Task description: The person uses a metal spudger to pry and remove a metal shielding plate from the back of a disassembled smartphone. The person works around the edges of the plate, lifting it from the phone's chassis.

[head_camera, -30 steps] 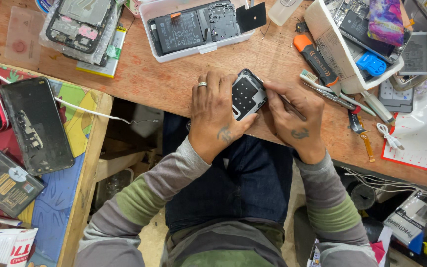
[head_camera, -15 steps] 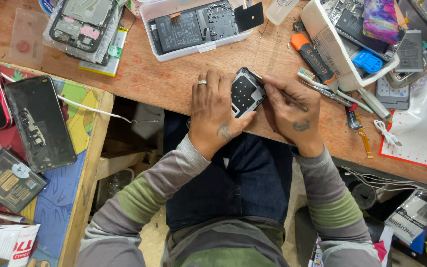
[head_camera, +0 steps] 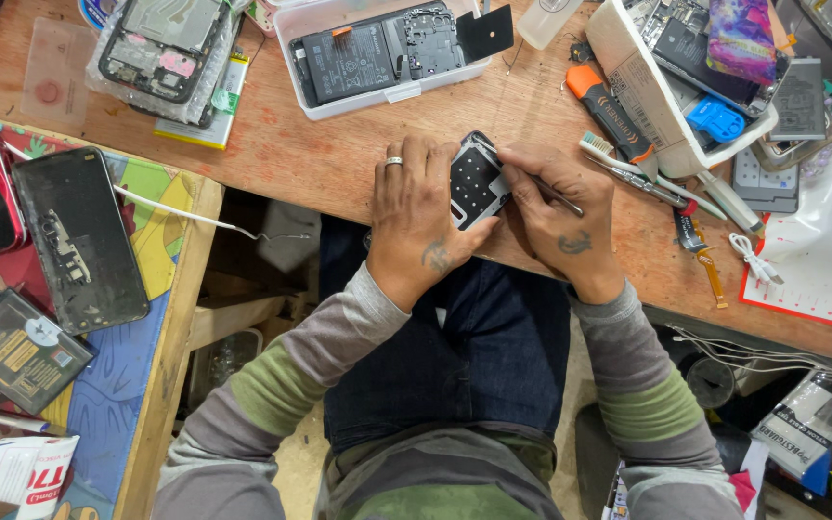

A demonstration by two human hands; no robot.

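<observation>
Head view, from above: small phone part (head_camera: 475, 183), black with rows of pale dots and a silvery edge, held tilted over the near edge of the wooden counter (head_camera: 320, 159). Pinched on its left side by the left hand (head_camera: 421, 217), ring on one finger, thumb under the part's lower corner. Right hand (head_camera: 560, 217) closed around a thin dark tool (head_camera: 553, 193), its tip hidden where it met the part's upper edge. Both grips pressed together, one on the part, the other on the tool. Just beyond the hands, a white tray (head_camera: 339, 104) with an opened phone (head_camera: 377, 53) inside, battery and board exposed. To the right, an orange-handled tool (head_camera: 607, 111), a toothbrush (head_camera: 618, 164), and a white bin (head_camera: 633, 82) packed with phone pieces. Farther left on the counter, another stripped phone in a clear bag (head_camera: 156, 43). Well apart, on a lower table with a colourful cover (head_camera: 161, 207), a dusty dark phone back (head_camera: 79, 236) lying flat.
</observation>
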